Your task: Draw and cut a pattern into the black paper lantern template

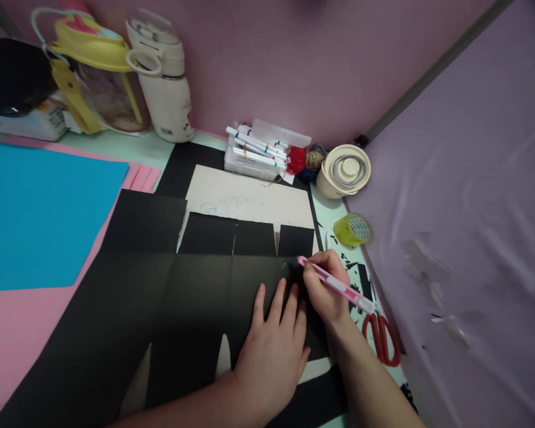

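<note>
A large sheet of black card point(196, 291) lies before me, with slits and narrow wedge-shaped gaps cut into its far and near edges. My left hand point(271, 351) is spread flat on its right part, fingers pointing away from me. In my right hand point(327, 285) is a slim pink and white craft knife point(339, 284), gripped like a pen. Its front end meets the card near the right edge, close to a fold line; the blade itself is too small to make out. Pale marks show on the card beside the tip. White board point(249, 197) lies under the card.
Red-handled scissors point(382, 339), black paper scraps and a yellow-green tape roll point(353, 229) lie to the right. Behind are a marker box point(252, 166), yarn, a cream round container point(344, 172) and a white bottle point(167, 98). Blue paper point(49, 214) and pink sheets lie left.
</note>
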Available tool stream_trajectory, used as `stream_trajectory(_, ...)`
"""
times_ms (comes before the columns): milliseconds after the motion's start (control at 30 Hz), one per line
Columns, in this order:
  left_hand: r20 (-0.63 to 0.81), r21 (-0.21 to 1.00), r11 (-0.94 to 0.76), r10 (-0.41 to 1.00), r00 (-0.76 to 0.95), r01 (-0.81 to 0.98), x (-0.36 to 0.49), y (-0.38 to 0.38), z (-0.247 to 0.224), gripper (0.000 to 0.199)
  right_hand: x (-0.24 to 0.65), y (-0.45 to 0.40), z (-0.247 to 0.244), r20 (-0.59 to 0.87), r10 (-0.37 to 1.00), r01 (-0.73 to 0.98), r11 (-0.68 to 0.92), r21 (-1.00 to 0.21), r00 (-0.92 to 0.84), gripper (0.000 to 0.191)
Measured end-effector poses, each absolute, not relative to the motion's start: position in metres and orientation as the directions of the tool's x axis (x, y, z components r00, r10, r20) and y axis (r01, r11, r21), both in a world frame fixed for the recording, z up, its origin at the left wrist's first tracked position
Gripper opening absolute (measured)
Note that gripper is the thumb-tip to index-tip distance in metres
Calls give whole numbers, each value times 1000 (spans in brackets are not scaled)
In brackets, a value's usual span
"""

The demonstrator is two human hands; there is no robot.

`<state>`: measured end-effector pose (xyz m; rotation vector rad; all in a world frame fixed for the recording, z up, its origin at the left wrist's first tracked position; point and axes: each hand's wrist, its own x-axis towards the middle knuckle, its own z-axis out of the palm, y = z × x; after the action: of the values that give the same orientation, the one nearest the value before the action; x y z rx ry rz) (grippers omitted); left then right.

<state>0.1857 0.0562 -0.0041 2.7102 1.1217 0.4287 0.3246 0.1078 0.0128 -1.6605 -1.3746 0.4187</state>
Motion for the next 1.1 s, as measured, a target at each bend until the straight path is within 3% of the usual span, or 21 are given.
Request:
stream_trajectory(100,190,270,-694,718,670,667,185,56,-4,58,335,112,21,195,946,511,38,-859,257,3)
stream_trajectory(200,182,273,-691,720,670,669,185,56,-5,58,345,115,27,69,988,450,-1,-893,140,8)
stream_trajectory(400,175,274,-693,718,673,667,185,57,-4,58,350,118,26,-51,994,424,-88,-901,96,10)
stream_trajectory(600,185,283,-691,719,670,665,186,58,-3,57,347,119,11,33,975,488,-79,-869,217,14)
stream_trajectory(1100,164,302,-684,723,671,664,186,57,-4,59,352,121,4,78,988,551,-10,-834,135,14)
